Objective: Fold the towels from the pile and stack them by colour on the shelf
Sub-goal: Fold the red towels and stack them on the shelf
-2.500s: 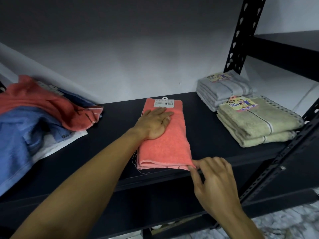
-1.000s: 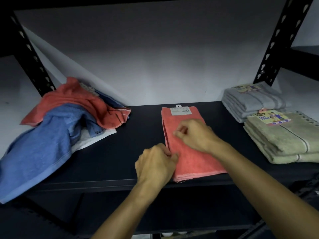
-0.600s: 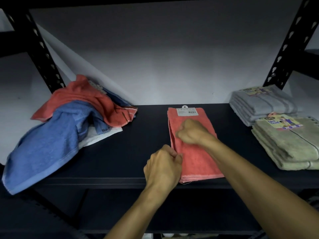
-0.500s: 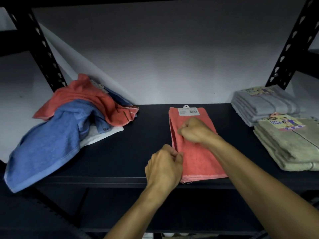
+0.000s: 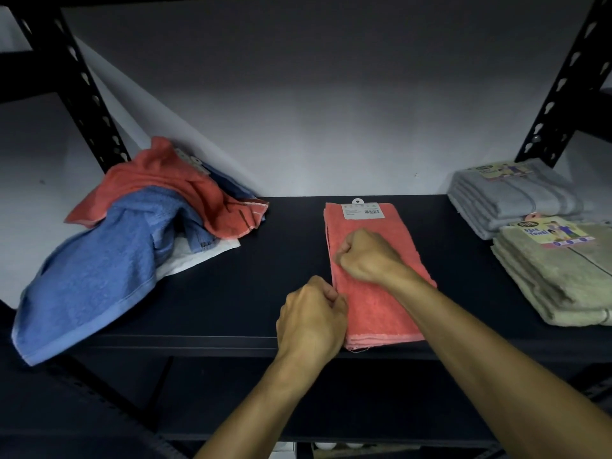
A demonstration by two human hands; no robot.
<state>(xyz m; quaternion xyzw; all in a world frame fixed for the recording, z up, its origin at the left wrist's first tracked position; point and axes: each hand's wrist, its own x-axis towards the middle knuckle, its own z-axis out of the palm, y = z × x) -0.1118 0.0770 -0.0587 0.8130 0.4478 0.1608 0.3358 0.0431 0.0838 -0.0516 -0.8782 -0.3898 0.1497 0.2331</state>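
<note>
Two hands are on the folded coral towel [image 5: 381, 293], which lies lengthwise near the middle of the dark shelf [image 5: 231, 293], its near end at the front edge and its paper label [image 5: 362, 209] at the far end by the wall. Your left hand [image 5: 311, 321] is curled at the towel's left edge near the front, fingers closed against the layered edge as if pinching it. Your right hand [image 5: 367, 256] sits further back on the same left edge, knuckles up and fingers curled under; it appears to grip the edge too, though the fingertips are hidden. To your left, well apart from the folded towel, lies the unfolded pile: a blue towel [image 5: 96, 276] draping over the shelf's front edge, a coral towel [image 5: 172, 183] heaped over its far part, and a white towel [image 5: 198, 256] peeking out beneath both. To your right stand two folded stacks, grey towels [image 5: 510, 197] at the back and olive-green towels [image 5: 559, 276] just in front, touching them, each topped with a printed label.
</note>
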